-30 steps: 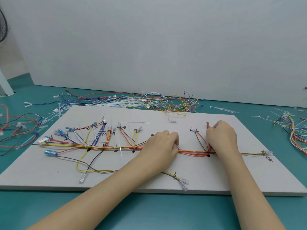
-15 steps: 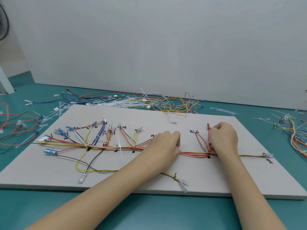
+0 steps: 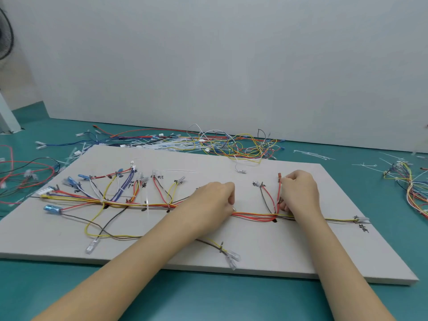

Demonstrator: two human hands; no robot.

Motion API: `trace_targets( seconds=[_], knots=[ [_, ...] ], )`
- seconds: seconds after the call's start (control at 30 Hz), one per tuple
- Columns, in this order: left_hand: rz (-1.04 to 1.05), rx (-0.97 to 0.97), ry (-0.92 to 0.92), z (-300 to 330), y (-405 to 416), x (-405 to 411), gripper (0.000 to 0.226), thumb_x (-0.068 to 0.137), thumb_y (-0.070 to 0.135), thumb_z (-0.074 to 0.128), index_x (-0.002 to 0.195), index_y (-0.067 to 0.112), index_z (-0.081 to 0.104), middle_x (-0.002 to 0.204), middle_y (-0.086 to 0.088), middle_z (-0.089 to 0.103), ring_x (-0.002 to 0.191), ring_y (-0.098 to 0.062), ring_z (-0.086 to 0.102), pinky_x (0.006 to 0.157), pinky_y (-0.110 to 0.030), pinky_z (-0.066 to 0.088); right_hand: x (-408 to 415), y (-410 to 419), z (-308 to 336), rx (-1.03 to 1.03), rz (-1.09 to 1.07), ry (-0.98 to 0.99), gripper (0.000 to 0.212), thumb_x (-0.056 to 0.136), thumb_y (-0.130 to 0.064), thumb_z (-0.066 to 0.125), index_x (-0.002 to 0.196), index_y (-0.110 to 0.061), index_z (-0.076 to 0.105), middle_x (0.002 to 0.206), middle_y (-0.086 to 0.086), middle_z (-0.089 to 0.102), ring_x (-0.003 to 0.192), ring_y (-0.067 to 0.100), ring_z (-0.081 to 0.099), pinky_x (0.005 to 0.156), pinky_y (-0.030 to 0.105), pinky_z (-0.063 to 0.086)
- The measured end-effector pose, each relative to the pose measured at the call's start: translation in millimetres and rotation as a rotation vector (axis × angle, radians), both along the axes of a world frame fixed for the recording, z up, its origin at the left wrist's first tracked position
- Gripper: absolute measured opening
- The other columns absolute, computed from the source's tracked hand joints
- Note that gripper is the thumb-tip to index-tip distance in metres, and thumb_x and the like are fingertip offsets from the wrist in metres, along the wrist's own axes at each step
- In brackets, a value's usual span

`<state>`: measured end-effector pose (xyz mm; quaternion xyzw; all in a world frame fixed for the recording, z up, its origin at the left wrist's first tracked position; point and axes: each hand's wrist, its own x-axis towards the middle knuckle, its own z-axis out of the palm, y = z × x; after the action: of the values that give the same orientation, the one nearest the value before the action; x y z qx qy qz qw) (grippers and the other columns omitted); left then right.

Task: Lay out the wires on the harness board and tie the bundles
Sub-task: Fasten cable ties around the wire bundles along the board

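Harness board (image 3: 266,258) as landmark: large pale slab flat on the teal table (image 3: 231,300), black handwritten labels at the branch ends. Main wire trunk (image 3: 252,215) runs left-right across the board's middle, red, orange and yellow strands, fanning into many branches on the board's left half, mostly laid. One thin yellow-brown tail reaches the labelled terminal (image 3: 360,220) near the board's right edge.

Step in hand, as I judge it: dressing the trunk and the red branch (image 3: 279,193) right of board centre, ahead of a tie. To do it well: pull strands parallel and taut between the hands, seat the branch on its mark, no crossing, then cinch at the black spot (image 3: 275,220) on the board under the junction.

Left hand (image 3: 212,202) at board centre, fingers curled onto the trunk, pinching it at the fingertips. Right hand (image 3: 300,193) right of centre, fingers curled round the red branch where it leaves the trunk.

Loose wire heap (image 3: 222,142) and spare white ties lie beyond the board's far edge. Small: clear-sleeved terminals (image 3: 232,259) at the board's near edge.
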<state>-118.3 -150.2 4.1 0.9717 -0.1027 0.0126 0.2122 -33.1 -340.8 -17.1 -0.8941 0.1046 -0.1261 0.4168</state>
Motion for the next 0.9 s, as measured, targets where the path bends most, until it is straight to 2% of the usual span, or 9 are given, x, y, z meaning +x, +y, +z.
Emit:
trace_targets(
  seconds=[0.07,0.27,0.43,0.5,0.6,0.7,0.73,0.8,0.9],
  knots=[
    [0.000,-0.004,0.032,2,7,1,0.010,0.091,0.016,0.051,0.098,0.020,0.056,0.091,0.001,0.052,0.096,-0.024,0.054,0.076,-0.031,0.040,0,5,-1,0.028,0.018,-0.004,0.017,0.087,-0.008,0.040,0.086,-0.004,0.056,0.068,0.019,0.066,0.043,0.028,0.061,0.048,0.031,0.052],
    [-0.014,0.005,0.077,2,10,7,0.008,0.090,0.017,0.053,0.090,0.025,0.054,0.079,0.010,0.047,0.086,-0.021,0.052,0.069,-0.027,0.038,3,4,-6,0.149,0.017,0.010,0.014,0.090,-0.011,0.041,0.087,-0.007,0.054,0.049,0.013,0.061,0.032,0.023,0.054,0.044,0.027,0.043],
    [-0.012,0.010,0.055,0,12,5,0.006,0.091,0.020,0.052,0.092,0.025,0.055,0.079,0.012,0.047,0.089,-0.021,0.052,0.073,-0.030,0.043,2,-1,2,0.314,0.069,0.112,0.016,0.090,-0.006,0.044,0.078,-0.003,0.054,0.042,0.014,0.057,0.030,0.025,0.050,0.035,0.022,0.038],
    [-0.010,0.086,-0.004,-3,12,4,0.011,0.094,0.024,0.046,0.101,0.026,0.054,0.094,0.006,0.046,0.097,-0.021,0.046,0.081,-0.034,0.043,0,-7,7,0.381,0.077,0.122,0.014,0.091,-0.007,0.048,0.080,-0.002,0.055,0.045,0.016,0.059,0.030,0.024,0.048,0.033,0.020,0.036],
    [0.030,0.128,-0.102,-8,10,6,0.033,0.094,0.033,0.043,0.126,0.030,0.045,0.130,-0.002,0.031,0.118,-0.023,0.030,0.099,-0.038,0.037,1,-16,13,0.353,0.076,0.021,0.012,0.089,-0.013,0.056,0.082,-0.008,0.063,0.059,0.009,0.061,0.036,0.020,0.046,0.039,0.022,0.034],
    [0.117,0.194,-0.285,-11,2,5,0.056,0.089,0.052,0.045,0.140,0.034,0.031,0.149,-0.001,0.013,0.133,-0.023,0.016,0.103,-0.040,0.025,-1,-18,20,0.412,0.131,-0.056,0.010,0.087,-0.013,0.063,0.081,-0.010,0.069,0.069,0.003,0.058,0.044,0.014,0.047,0.039,0.024,0.036],
    [0.124,0.222,-0.355,-11,-1,4,0.059,0.088,0.057,0.045,0.140,0.034,0.031,0.150,-0.001,0.014,0.134,-0.023,0.015,0.102,-0.039,0.025,-1,-17,21,0.445,0.153,-0.071,0.009,0.088,-0.013,0.064,0.082,-0.010,0.070,0.071,0.002,0.059,0.048,0.014,0.050,0.040,0.024,0.039],
    [0.055,0.211,-0.425,-11,-5,3,0.058,0.085,0.064,0.047,0.135,0.035,0.041,0.145,0.004,0.027,0.131,-0.021,0.021,0.100,-0.037,0.024,-3,-15,24,0.505,0.188,-0.104,0.008,0.089,-0.010,0.064,0.086,-0.006,0.071,0.072,0.002,0.060,0.054,0.013,0.055,0.041,0.020,0.043],
    [-0.126,0.206,-0.385,-12,-9,2,0.047,0.084,0.068,0.049,0.117,0.036,0.059,0.124,0.015,0.049,0.124,-0.014,0.030,0.098,-0.034,0.017,-4,-15,27,0.570,0.212,-0.186,0.009,0.091,-0.007,0.063,0.087,-0.003,0.070,0.069,0.005,0.059,0.050,0.005,0.057,0.042,0.018,0.046]
  ],
)
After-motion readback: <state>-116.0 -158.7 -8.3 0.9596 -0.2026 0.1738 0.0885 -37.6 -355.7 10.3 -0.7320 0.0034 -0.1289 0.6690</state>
